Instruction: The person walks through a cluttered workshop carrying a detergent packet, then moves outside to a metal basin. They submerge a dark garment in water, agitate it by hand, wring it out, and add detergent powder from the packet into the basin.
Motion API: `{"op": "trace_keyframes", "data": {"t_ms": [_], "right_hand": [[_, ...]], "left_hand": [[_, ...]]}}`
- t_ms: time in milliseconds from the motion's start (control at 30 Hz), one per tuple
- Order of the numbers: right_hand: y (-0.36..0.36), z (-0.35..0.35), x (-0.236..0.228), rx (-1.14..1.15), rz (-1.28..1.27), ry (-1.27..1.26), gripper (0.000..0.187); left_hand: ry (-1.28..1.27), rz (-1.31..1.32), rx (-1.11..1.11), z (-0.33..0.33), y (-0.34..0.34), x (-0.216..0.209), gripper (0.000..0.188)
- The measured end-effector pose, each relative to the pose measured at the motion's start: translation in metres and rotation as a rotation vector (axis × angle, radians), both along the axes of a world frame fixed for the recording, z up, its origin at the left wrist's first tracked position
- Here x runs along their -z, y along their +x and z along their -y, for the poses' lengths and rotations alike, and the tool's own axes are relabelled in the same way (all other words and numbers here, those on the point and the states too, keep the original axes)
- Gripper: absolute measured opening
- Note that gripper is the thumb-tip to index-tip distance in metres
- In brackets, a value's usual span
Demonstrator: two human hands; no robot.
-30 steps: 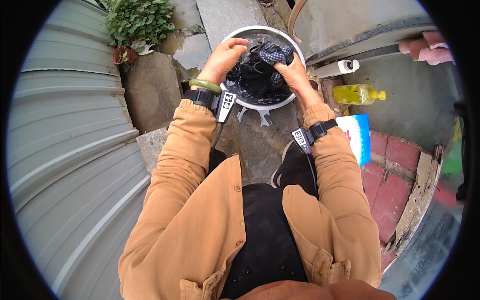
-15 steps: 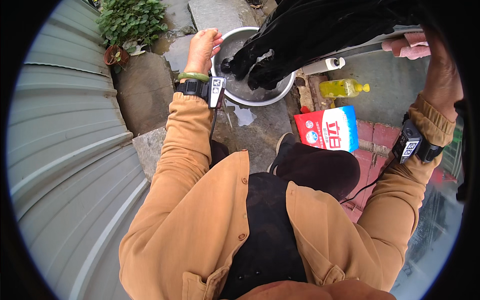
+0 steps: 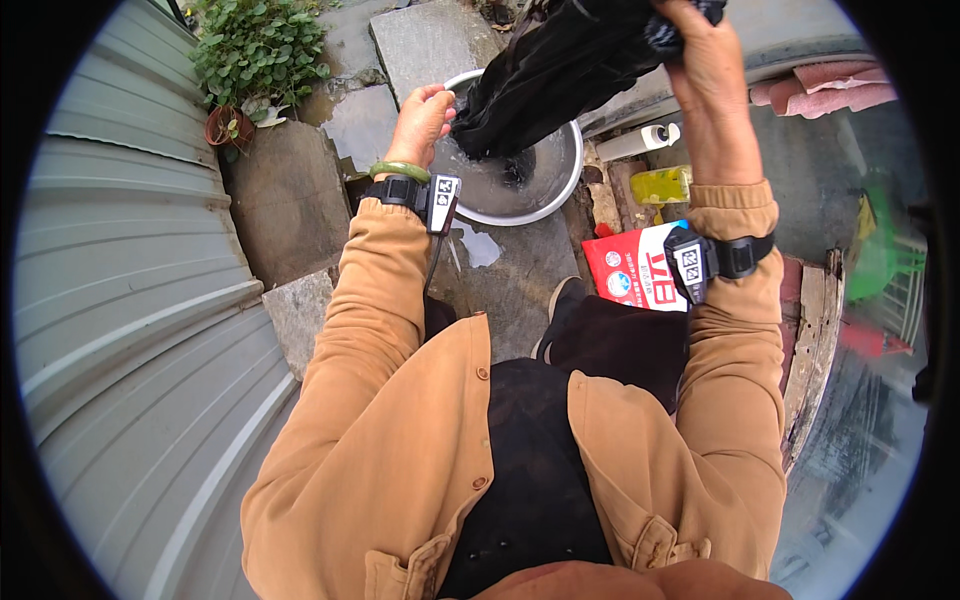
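Observation:
My right hand [image 3: 712,75] is raised at the top right, its fingers wrapped round the bunched upper end of a wet black garment [image 3: 560,75]. From there the cloth slopes down to the left, and its lower end hangs into a round metal basin [image 3: 572,185] of greyish water. What kind of garment it is cannot be made out. At the basin's left rim is my left hand [image 3: 422,122], fingers curled in, right beside the garment's lower edge. No object shows in it, and whether its fingertips touch the cloth is unclear.
Right of the basin lie a white bottle [image 3: 638,141], a yellow bottle [image 3: 662,185] and a red, white and blue packet [image 3: 630,268]. Pink cloths [image 3: 825,90] rest farther right. A leafy plant [image 3: 255,50] and a corrugated metal wall [image 3: 130,280] stand on the left.
My right hand has swung inward from the far right edge, bringing the garment's upper end left. The left hand has shifted slightly right and down, nearer the cloth.

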State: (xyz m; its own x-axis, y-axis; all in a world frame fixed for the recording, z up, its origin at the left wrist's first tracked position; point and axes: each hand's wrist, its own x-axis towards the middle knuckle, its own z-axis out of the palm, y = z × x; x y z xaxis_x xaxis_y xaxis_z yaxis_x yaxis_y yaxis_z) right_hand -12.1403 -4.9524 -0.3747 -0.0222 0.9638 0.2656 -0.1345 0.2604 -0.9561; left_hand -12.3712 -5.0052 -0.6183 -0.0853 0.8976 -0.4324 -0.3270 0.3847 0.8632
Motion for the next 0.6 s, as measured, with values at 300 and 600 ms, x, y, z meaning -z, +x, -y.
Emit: {"op": "trace_keyframes", "data": {"t_ms": [300,600], "right_hand": [[-0.019,0.020,0.128,0.071,-0.093,-0.292,0.028],[-0.021,0.065,-0.032,-0.122,-0.315,-0.252,0.020]], "left_hand": [[-0.084,-0.466,0.258,0.004,0.024,0.090,0.077],[-0.059,-0.862,0.057,0.032,0.097,0.076,0.143]]}}
